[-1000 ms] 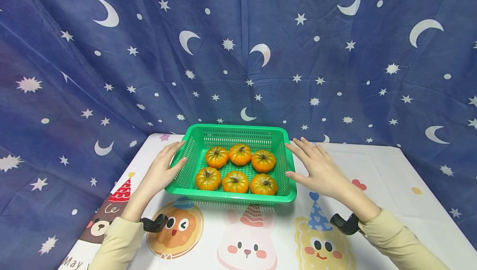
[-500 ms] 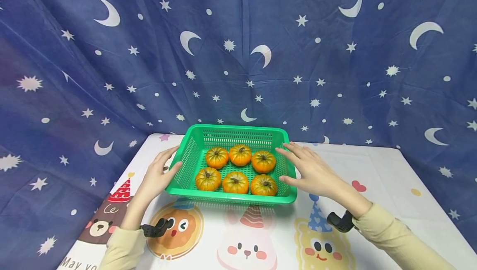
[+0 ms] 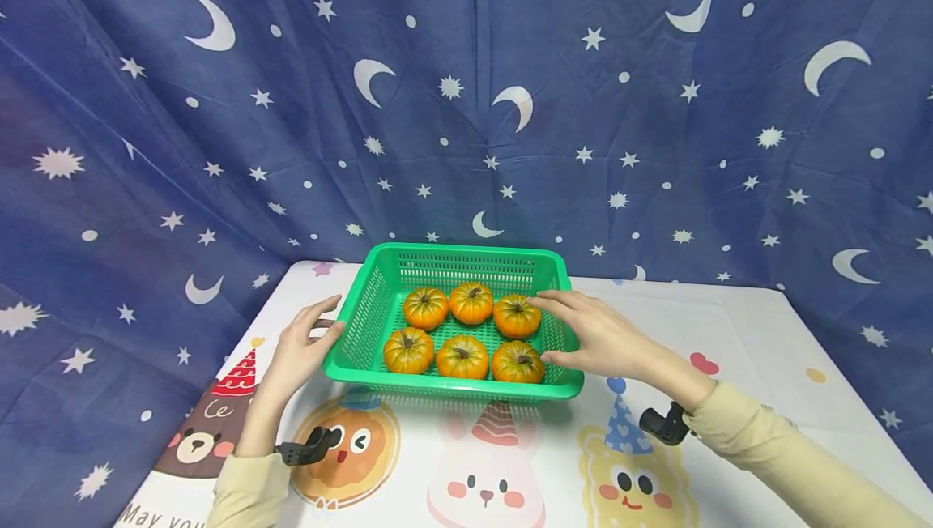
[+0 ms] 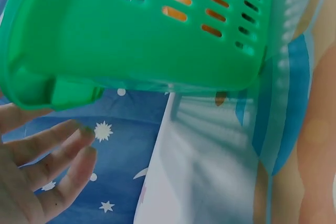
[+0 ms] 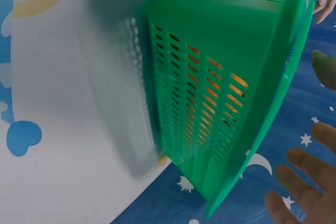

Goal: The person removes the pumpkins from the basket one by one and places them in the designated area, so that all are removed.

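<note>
Several small orange pumpkins point(image 3: 462, 358) lie in two rows inside a green plastic basket point(image 3: 453, 385) with slotted walls. My left hand point(image 3: 295, 354) is beside the basket's left rim, its fingers loosely bent and holding nothing. In the left wrist view the fingers of that hand point(image 4: 52, 166) spread below the basket's rim. Over the right rim reaches my right hand point(image 3: 601, 338), thumb and fingers apart, with the fingertips just above the far right pumpkin point(image 3: 516, 319). The right wrist view shows this hand point(image 5: 310, 182) spread outside the basket wall point(image 5: 210, 77), gripping nothing.
The basket stands on a white tablecloth point(image 3: 729, 334) printed with cartoon animals and party hats. A dark blue curtain point(image 3: 466, 107) with moons and stars hangs behind and at the sides. Each wrist wears a black camera mount point(image 3: 304, 447).
My right hand has moved left over the basket's right rim, toward the pumpkins. The left hand has drawn slightly down and to the left. Basket and pumpkins have stayed in place.
</note>
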`<state>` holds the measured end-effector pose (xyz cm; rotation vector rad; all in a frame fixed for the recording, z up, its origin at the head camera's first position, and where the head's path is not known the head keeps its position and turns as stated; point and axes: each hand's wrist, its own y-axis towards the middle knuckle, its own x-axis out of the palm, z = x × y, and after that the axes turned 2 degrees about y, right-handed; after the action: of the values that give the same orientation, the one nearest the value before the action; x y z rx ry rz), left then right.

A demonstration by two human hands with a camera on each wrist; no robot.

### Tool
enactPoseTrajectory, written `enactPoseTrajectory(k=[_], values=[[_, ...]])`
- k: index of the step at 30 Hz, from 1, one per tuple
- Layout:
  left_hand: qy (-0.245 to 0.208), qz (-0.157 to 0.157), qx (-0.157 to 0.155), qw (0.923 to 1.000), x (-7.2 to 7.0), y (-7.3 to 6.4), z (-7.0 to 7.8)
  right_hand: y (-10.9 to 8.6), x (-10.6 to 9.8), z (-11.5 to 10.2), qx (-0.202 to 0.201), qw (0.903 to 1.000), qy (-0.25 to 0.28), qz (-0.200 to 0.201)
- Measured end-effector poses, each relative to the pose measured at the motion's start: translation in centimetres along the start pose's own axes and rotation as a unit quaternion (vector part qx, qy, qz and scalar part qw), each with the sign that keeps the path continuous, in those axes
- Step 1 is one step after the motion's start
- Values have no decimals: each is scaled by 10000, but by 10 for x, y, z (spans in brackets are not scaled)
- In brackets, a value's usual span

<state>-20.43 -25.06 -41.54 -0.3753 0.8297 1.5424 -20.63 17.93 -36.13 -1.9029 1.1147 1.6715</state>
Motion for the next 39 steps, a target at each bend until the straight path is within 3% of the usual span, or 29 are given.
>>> enactPoseTrajectory(k=[10, 21, 39], values=[[144, -112, 57, 9998, -3, 1, -8, 7, 1, 2, -139, 9991, 108, -397], [-545, -355, -200, 9977, -2, 7, -5, 19, 5, 8, -338, 9942, 202, -1006], [-1116, -808, -871, 9866, -13, -5, -6, 36, 24, 4, -331, 9773, 377, -2060]])
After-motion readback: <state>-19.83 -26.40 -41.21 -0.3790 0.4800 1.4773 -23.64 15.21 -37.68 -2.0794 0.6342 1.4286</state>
